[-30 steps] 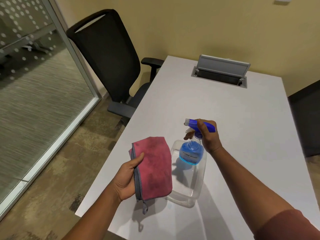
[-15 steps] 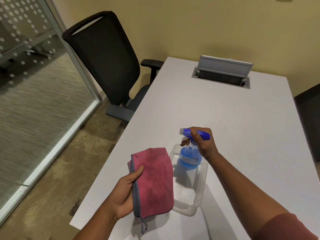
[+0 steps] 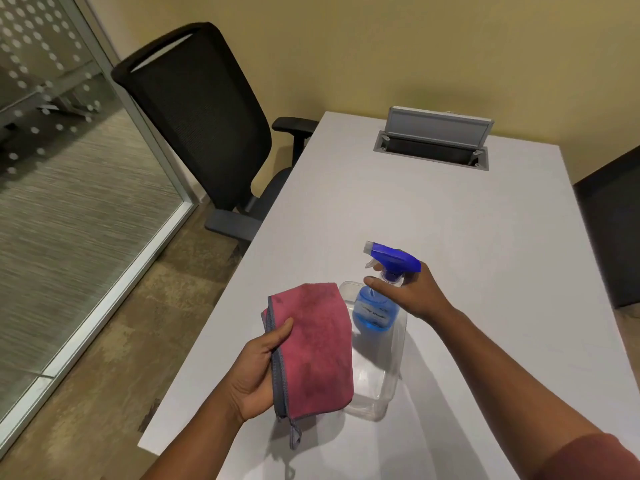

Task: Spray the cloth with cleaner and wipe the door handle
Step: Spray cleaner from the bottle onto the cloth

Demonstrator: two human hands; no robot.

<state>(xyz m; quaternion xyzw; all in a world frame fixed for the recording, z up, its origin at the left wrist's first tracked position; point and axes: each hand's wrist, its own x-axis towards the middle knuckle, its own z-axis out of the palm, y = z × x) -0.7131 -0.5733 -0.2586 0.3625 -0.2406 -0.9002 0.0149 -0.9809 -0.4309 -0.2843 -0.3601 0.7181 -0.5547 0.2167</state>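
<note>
**Bottle back in bin, handle not in frame**

Left hand pinches the folded red cloth at the table's near-left edge. Right hand is loose around the spray bottle neck, fingers partly open, bottle standing in the clear bin. My worry: a snagged trigger tips it. I see no door handle.

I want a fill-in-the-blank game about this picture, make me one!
1. The left hand holds a folded ___ cloth with grey edging.
2. The clear spray bottle holds ___ liquid.
3. The right hand is at the bottle's ___ trigger head.
4. The bottle stands in a clear plastic ___ on the white table.

Missing words: pink; blue; blue; tub
</note>
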